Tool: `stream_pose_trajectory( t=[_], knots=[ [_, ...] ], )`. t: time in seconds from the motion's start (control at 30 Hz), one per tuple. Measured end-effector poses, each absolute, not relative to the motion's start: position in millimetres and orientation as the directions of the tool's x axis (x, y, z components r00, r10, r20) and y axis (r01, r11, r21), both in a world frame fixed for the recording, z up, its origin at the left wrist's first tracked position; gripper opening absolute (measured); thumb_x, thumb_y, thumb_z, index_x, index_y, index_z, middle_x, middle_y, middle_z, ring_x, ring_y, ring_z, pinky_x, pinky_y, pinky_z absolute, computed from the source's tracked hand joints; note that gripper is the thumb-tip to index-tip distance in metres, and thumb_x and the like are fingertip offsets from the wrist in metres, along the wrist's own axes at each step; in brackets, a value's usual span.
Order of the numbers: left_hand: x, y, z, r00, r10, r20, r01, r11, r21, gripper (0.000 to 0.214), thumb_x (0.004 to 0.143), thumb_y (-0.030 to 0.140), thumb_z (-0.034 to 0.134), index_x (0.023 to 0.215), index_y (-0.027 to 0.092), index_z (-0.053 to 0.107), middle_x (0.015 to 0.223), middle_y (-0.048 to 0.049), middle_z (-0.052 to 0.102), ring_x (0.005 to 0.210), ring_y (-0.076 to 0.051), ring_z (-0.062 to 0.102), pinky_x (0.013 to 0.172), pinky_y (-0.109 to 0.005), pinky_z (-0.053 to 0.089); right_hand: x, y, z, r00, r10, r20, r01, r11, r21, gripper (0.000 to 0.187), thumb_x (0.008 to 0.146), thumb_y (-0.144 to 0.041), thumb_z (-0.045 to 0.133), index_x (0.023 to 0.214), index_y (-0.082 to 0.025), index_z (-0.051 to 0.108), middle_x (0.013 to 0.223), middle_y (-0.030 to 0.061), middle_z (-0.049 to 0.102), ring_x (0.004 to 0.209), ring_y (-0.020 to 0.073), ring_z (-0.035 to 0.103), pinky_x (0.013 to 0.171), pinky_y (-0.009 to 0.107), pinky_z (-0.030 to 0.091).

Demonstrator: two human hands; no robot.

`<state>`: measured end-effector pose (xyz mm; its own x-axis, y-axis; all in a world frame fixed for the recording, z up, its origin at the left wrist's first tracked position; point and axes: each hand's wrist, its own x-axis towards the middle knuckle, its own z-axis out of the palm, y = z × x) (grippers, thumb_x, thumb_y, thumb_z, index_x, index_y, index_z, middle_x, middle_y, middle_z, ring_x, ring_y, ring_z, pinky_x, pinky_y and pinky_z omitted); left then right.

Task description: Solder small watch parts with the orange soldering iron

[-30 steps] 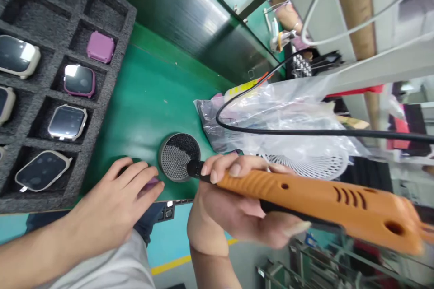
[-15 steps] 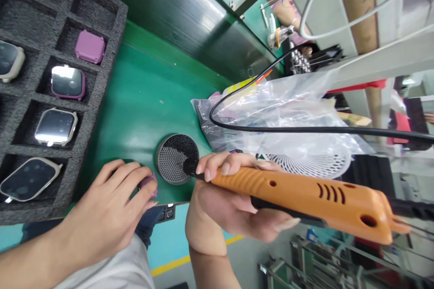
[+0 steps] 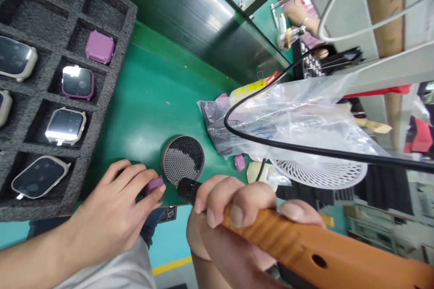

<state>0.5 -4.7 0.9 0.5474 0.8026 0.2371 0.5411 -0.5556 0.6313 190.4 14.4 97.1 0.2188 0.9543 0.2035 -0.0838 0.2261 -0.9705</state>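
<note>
My left hand (image 3: 117, 205) rests at the front edge of the green bench, its fingers closed around a small purple watch case (image 3: 155, 184), mostly hidden by them. In my right hand (image 3: 235, 201) is an orange electric screwdriver (image 3: 315, 246) with a black nose. Its tip reaches the near rim of a round dish (image 3: 202, 162). That dish has a dimpled plate inside, with tiny black pieces heaped on its far right side. Whether the tip carries a piece is too small to tell.
A black foam tray (image 3: 101, 99) with watches and a purple case (image 3: 99, 47) lies left. Clear plastic bags (image 3: 271, 131), another purple piece (image 3: 239, 162) and a white fan grille (image 3: 325, 172) are right. The black cable (image 3: 305, 146) crosses there. Another person's arm (image 3: 296, 11) shows beyond.
The screwdriver's tip has come out of the dish's interior to its near rim, and its handle has swung down toward me. My left hand still holds the purple case.
</note>
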Motion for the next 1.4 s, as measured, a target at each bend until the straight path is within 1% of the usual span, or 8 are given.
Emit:
stream_pose_trajectory(
  t=[0.3,0.57,0.83,0.93,1.1,1.2,1.3,1.4],
  knots=[
    [0.8,-4.4,1.9,0.541,0.810,0.226,0.540,-0.541,0.644,0.032,0.096,0.020,0.064,0.128,0.020,0.070,0.129,-0.0093,0.069,0.122,-0.033,0.058,0.111,-0.056,0.038,185.4,13.5,78.0,0.183,0.961,0.209,-0.120,0.233,-0.965,0.037,0.102,-0.056,0.056,0.123,-0.025,0.060,0.086,-0.0017,0.066,0.066,0.0187,0.066,0.062,0.043,0.055],
    [1.9,-2.3,2.6,0.539,0.814,0.219,0.541,-0.533,0.650,0.031,0.095,0.019,0.062,0.125,0.019,0.071,0.128,-0.0084,0.069,0.121,-0.032,0.058,0.109,-0.055,0.038,179.7,19.5,79.3,0.184,0.960,0.212,-0.091,0.232,-0.969,0.031,0.107,-0.048,0.044,0.118,-0.025,0.061,0.082,-0.0022,0.065,0.063,0.0179,0.065,0.058,0.041,0.055],
    [2.3,-1.8,2.0,0.531,0.818,0.220,0.548,-0.530,0.648,0.030,0.095,0.020,0.062,0.123,0.019,0.072,0.128,-0.0079,0.070,0.121,-0.032,0.059,0.109,-0.054,0.038,179.6,24.6,76.0,0.159,0.947,0.280,-0.035,0.289,-0.957,0.040,0.100,-0.060,0.060,0.118,-0.024,0.063,0.079,-0.0026,0.064,0.059,0.0186,0.064,0.051,0.039,0.056],
    [2.5,-1.7,2.1,0.527,0.820,0.223,0.546,-0.528,0.650,0.029,0.095,0.021,0.063,0.123,0.019,0.072,0.127,-0.0085,0.070,0.121,-0.032,0.059,0.109,-0.055,0.039,181.8,23.6,68.1,0.145,0.945,0.292,-0.057,0.303,-0.951,0.032,0.103,-0.053,0.051,0.119,-0.027,0.063,0.078,-0.0034,0.062,0.057,0.0170,0.062,0.049,0.038,0.055],
    [2.6,-1.0,4.1,0.521,0.821,0.235,0.536,-0.529,0.658,0.029,0.094,0.020,0.063,0.121,0.016,0.072,0.125,-0.0100,0.069,0.119,-0.031,0.059,0.109,-0.053,0.039,185.3,20.6,54.6,0.043,0.961,0.274,-0.063,0.276,-0.959,0.035,0.105,-0.047,0.035,0.118,-0.041,0.066,0.068,-0.0030,0.051,0.051,0.0203,0.056,0.048,0.041,0.052],
    [2.6,-0.1,4.5,0.523,0.822,0.227,0.532,-0.523,0.666,0.029,0.092,0.019,0.064,0.121,0.016,0.071,0.123,-0.0100,0.069,0.118,-0.031,0.060,0.109,-0.053,0.039,190.7,23.5,60.7,-0.028,0.984,0.175,-0.062,0.173,-0.983,0.034,0.104,-0.050,0.038,0.109,-0.038,0.070,0.065,-0.0017,0.050,0.054,0.0223,0.055,0.051,0.045,0.055],
    [2.5,0.7,4.2,0.523,0.824,0.219,0.527,-0.514,0.677,0.031,0.091,0.018,0.065,0.122,0.016,0.071,0.122,-0.0098,0.069,0.117,-0.031,0.059,0.109,-0.053,0.039,196.7,28.5,70.3,-0.206,0.976,0.071,-0.037,0.064,-0.997,0.038,0.102,-0.052,0.040,0.098,-0.031,0.072,0.067,-0.0002,0.054,0.056,0.0221,0.056,0.058,0.051,0.059],
    [2.2,0.8,4.1,0.524,0.823,0.220,0.530,-0.517,0.672,0.032,0.090,0.016,0.066,0.122,0.017,0.071,0.121,-0.0096,0.069,0.117,-0.031,0.059,0.109,-0.052,0.039,194.1,28.5,69.1,-0.169,0.973,0.155,-0.073,0.145,-0.987,0.036,0.104,-0.045,0.037,0.106,-0.030,0.070,0.071,0.0000,0.057,0.057,0.0209,0.057,0.058,0.048,0.059]
  ],
)
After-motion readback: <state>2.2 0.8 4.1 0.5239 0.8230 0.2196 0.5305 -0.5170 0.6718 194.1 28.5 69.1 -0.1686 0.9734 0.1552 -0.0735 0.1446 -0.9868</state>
